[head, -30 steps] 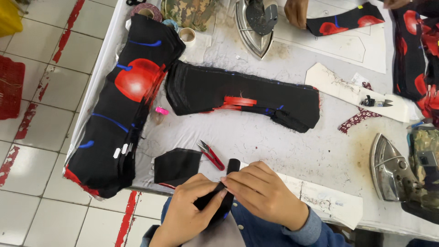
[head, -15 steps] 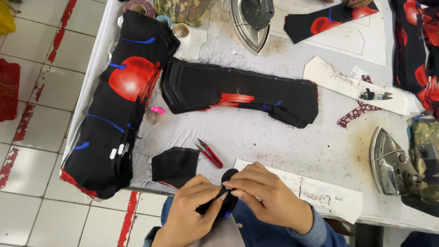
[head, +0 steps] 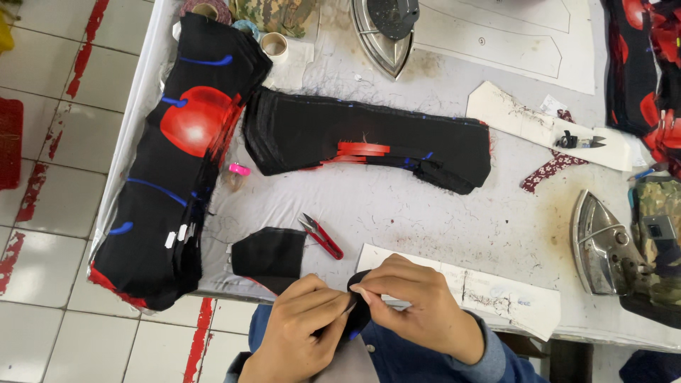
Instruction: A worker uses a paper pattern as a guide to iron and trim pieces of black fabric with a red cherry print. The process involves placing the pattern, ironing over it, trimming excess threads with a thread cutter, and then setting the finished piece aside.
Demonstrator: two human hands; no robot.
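Head view: both hands meet at the near edge of the surface (head: 440,213), over the person's lap. The left hand (head: 301,326) and the right hand (head: 415,308) pinch one small piece of black fabric (head: 358,301) between them, fingers narrow and closed on its edge. The piece is dark, folded or curled on itself, with a rounded top that rises just above the fingertips; a spot of blue shows low on it, near the left thumb. How it is cut cannot be told, since the hands cover most of it.

Just left of the hands a flat black fabric panel (head: 268,254) lies on the surface, and red-handled thread snips (head: 320,236) lie beside it. A white paper pattern strip (head: 489,292) runs under the right wrist. Farther off, a long stack of black cut pieces (head: 369,145) with red marks stretches across the middle, and a thicker pile of black cloth with a red print (head: 177,163) lies along the left edge. One iron (head: 383,32) sits at the far side, another iron (head: 603,245) at the right.
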